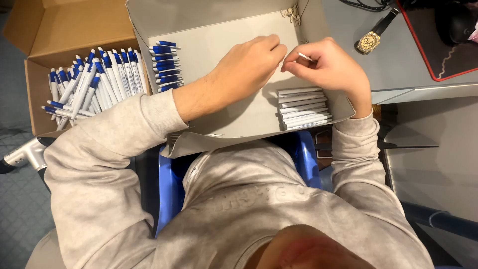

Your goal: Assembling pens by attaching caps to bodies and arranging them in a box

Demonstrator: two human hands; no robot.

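Where the two hands meet at upper centre of the frame, a thin white pen part (pixel 304 57) sits pinched in the right hand (pixel 331 69); the left hand (pixel 249 67) closes fingertips beside it, above the grey box (pixel 219 45)

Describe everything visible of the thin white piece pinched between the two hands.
The thin white rod-like piece looks like plastic, slim and straight, lying tilted. The right hand pinches it; the left hand has its fingertips at its left end. It hangs above the grey open cardboard box. Its finer details are too small to tell.
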